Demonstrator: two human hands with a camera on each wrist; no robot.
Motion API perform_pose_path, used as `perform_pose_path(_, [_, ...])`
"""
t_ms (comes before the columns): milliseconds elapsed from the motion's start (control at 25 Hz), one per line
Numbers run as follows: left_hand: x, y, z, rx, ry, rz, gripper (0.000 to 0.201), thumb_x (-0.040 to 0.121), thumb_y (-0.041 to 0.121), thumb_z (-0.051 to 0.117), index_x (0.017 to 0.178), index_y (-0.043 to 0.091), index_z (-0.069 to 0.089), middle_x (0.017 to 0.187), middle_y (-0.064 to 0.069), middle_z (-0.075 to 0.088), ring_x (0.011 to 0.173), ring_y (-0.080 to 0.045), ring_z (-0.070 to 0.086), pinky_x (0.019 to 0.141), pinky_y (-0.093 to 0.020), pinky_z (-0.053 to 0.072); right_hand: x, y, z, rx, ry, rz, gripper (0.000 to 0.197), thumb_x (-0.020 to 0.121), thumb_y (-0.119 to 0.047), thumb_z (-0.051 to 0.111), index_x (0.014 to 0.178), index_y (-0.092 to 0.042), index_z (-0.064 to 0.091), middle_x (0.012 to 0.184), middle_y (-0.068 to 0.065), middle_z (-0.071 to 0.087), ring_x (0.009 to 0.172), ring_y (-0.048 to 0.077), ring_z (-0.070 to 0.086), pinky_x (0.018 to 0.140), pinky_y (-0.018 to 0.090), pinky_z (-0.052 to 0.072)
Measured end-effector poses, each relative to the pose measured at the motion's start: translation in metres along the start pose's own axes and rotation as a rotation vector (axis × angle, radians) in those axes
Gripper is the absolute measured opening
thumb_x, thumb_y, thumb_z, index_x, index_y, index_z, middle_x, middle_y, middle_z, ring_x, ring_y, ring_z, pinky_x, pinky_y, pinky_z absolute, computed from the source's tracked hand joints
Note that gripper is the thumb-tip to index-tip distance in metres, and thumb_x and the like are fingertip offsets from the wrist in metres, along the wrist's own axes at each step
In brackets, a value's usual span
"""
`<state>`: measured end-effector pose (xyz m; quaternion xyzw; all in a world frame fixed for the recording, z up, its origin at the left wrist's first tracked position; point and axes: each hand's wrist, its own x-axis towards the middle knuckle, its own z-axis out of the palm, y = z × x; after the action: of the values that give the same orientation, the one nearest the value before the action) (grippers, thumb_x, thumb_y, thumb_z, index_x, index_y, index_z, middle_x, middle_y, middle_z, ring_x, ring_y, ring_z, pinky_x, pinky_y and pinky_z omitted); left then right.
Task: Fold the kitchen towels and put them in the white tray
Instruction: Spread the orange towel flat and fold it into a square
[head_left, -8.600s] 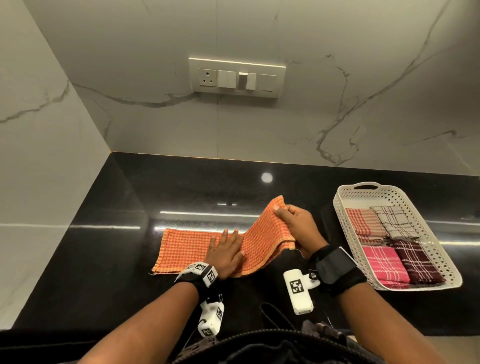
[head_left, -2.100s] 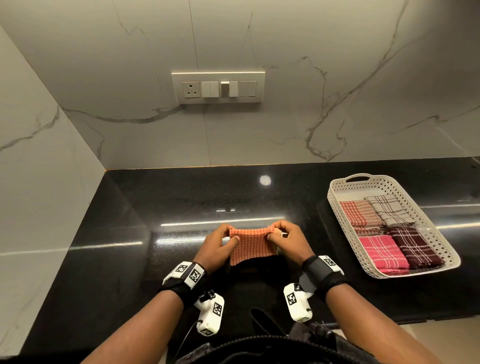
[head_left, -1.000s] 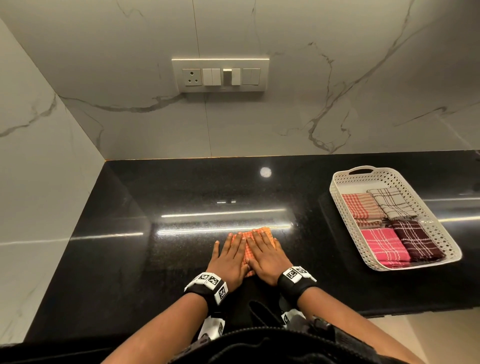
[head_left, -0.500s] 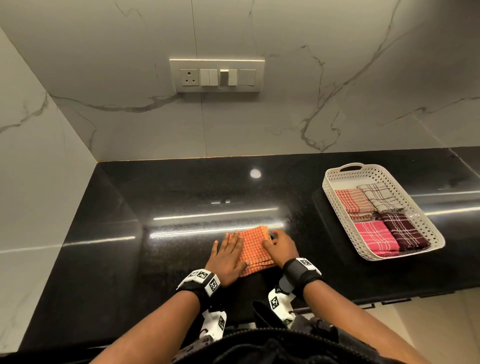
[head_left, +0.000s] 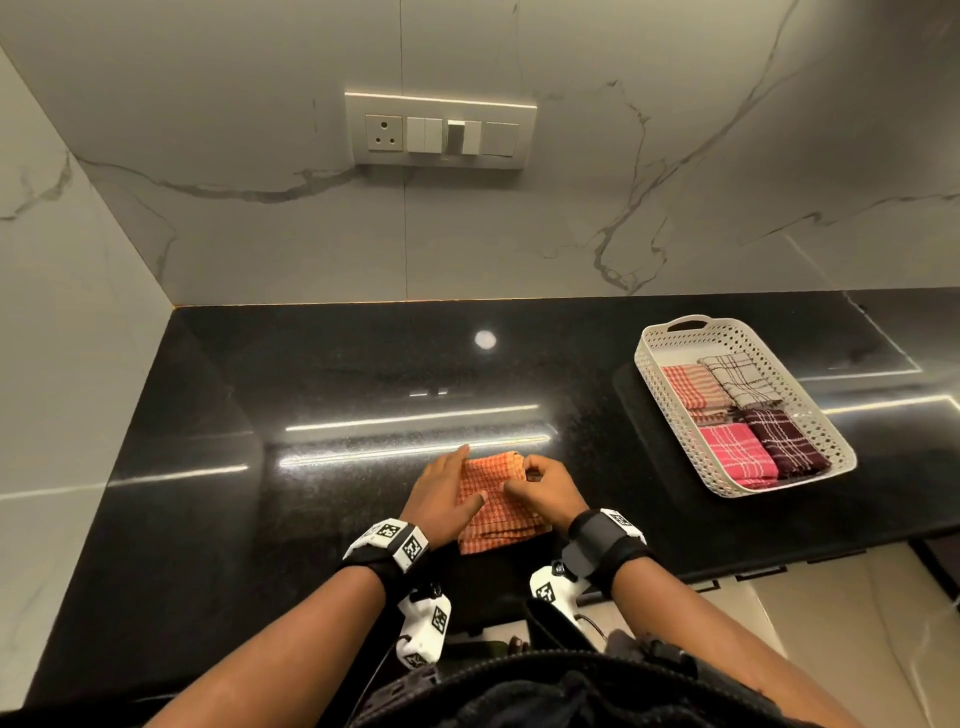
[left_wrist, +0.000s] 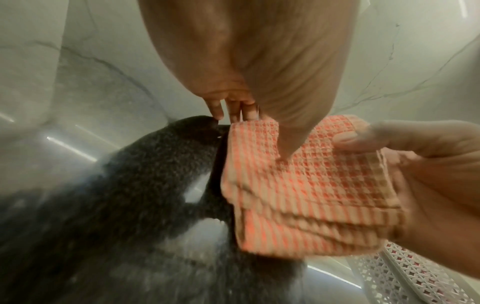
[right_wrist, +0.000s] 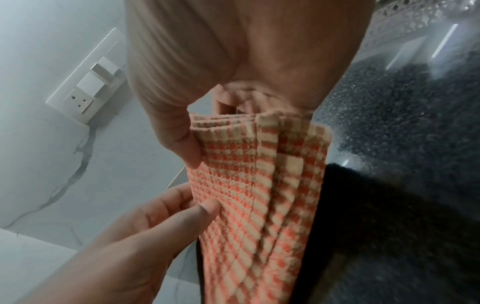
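Orange-checked kitchen towel (head_left: 496, 501), folded small into several stacked layers, lifted just off the black stone surface (head_left: 311, 467) near its front edge. Held on both sides: left hand (head_left: 441, 499) on the towel's left edge, thumb on top and fingers (left_wrist: 235, 109) reaching past the far edge; right hand (head_left: 545, 491) on the right edge, thumb (right_wrist: 179, 139) pressed on the top face, curled fingers tucked round the far corner. Both grips narrow, pinching the cloth. Layer edges fanned slightly along the near side in the wrist views.

Off to the right and well apart, white perforated tray (head_left: 670, 410) on the same surface, holding four folded towels: red-checked (head_left: 691, 389) and cream plaid (head_left: 740, 379) at the far end, pink plaid (head_left: 737, 454) and dark maroon plaid (head_left: 784, 441) nearer. Behind, marbled wall with switch plate (head_left: 441, 130).
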<state>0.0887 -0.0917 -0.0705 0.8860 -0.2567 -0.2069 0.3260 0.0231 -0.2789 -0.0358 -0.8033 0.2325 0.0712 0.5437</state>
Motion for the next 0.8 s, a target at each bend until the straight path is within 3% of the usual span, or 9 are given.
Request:
perform_pose_path(80, [0.008, -0.003, -0.007, 0.060, -0.007, 0.000, 0.063, 0.086, 0.042, 0.067, 0.144, 0.024, 0.048, 0.132, -0.006, 0.052, 0.128, -0.027, 0.046, 0.108, -0.044, 0.040, -0.004, -0.005, 0.000, 0.069, -0.017, -0.006, 0.017, 0.081, -0.001, 0.074, 0.083, -0.011, 0.060, 0.079, 0.004, 0.066, 0.071, 0.012, 0.063, 0.064, 0.024, 0.054])
perform_pose_path(120, [0.012, -0.003, -0.010, 0.062, -0.017, 0.014, 0.049, 0.081, 0.043, 0.067, 0.128, 0.028, 0.060, 0.117, -0.004, 0.055, 0.117, -0.026, 0.050, 0.101, -0.042, 0.044, -0.005, -0.007, -0.002, 0.086, -0.014, -0.009, 0.021, 0.082, 0.004, 0.073, 0.083, -0.011, 0.059, 0.078, 0.003, 0.064, 0.068, 0.009, 0.061, 0.061, 0.020, 0.052])
perform_pose_path(200, [0.018, 0.000, -0.019, -0.033, -0.026, 0.027, 0.021, 0.072, 0.045, 0.065, 0.089, 0.033, 0.067, 0.093, -0.001, 0.060, 0.095, -0.021, 0.056, 0.085, -0.040, 0.049, -0.004, -0.007, -0.007, 0.145, -0.001, -0.009, 0.027, 0.081, 0.008, 0.073, 0.086, -0.011, 0.054, 0.077, 0.004, 0.065, 0.069, 0.011, 0.062, 0.062, 0.021, 0.053])
perform_pose_path(240, [0.020, 0.002, -0.023, -0.098, -0.031, 0.019, 0.016, 0.071, 0.044, 0.067, 0.079, 0.030, 0.064, 0.085, -0.001, 0.063, 0.086, -0.020, 0.060, 0.076, -0.038, 0.050, -0.003, -0.008, -0.011, 0.189, -0.005, -0.002, 0.029, 0.080, 0.008, 0.074, 0.091, -0.010, 0.054, 0.081, 0.006, 0.067, 0.073, 0.015, 0.065, 0.064, 0.024, 0.054])
perform_pose_path(360, [0.024, 0.007, -0.027, -0.282, -0.021, -0.032, 0.031, 0.070, 0.045, 0.076, 0.083, 0.020, 0.064, 0.081, -0.002, 0.072, 0.078, -0.019, 0.069, 0.069, -0.038, 0.054, 0.001, -0.013, -0.030, 0.343, -0.024, 0.020, 0.038, 0.079, 0.006, 0.077, 0.112, -0.002, 0.060, 0.099, 0.016, 0.074, 0.089, 0.024, 0.072, 0.071, 0.030, 0.059])
perform_pose_path(440, [0.032, 0.024, -0.023, -0.414, 0.007, -0.045, 0.035, 0.068, 0.043, 0.080, 0.087, 0.018, 0.065, 0.084, -0.005, 0.075, 0.080, -0.021, 0.073, 0.071, -0.039, 0.057, 0.005, -0.013, -0.050, 0.409, -0.039, 0.002, 0.035, 0.080, 0.005, 0.076, 0.113, 0.005, 0.065, 0.103, 0.023, 0.074, 0.092, 0.030, 0.072, 0.078, 0.036, 0.060])
perform_pose_path(520, [0.044, 0.051, -0.019, -0.536, 0.045, -0.033, 0.027, 0.074, 0.025, 0.085, 0.091, 0.013, 0.067, 0.085, -0.004, 0.075, 0.078, -0.016, 0.073, 0.071, -0.036, 0.058, 0.007, -0.015, -0.076, 0.462, -0.024, -0.022, 0.027, 0.083, 0.001, 0.075, 0.108, 0.009, 0.067, 0.101, 0.026, 0.073, 0.090, 0.032, 0.070, 0.081, 0.041, 0.060])
perform_pose_path(640, [0.066, 0.116, -0.009, -0.628, 0.080, -0.003, 0.028, 0.081, 0.015, 0.084, 0.098, 0.004, 0.064, 0.084, -0.006, 0.071, 0.073, -0.016, 0.069, 0.061, -0.031, 0.057, 0.013, -0.011, -0.137, 0.465, 0.036, -0.073, 0.018, 0.092, -0.013, 0.069, 0.101, 0.002, 0.068, 0.093, 0.017, 0.073, 0.084, 0.026, 0.069, 0.074, 0.036, 0.058])
perform_pose_path(800, [0.104, 0.208, 0.017, -0.688, 0.036, 0.027, 0.030, 0.086, 0.015, 0.079, 0.109, 0.007, 0.062, 0.096, -0.011, 0.072, 0.083, -0.025, 0.075, 0.056, -0.034, 0.059, 0.023, 0.015, -0.233, 0.387, 0.092, -0.088, 0.029, 0.099, -0.031, 0.061, 0.106, -0.004, 0.067, 0.102, 0.018, 0.074, 0.092, 0.029, 0.071, 0.084, 0.044, 0.057])
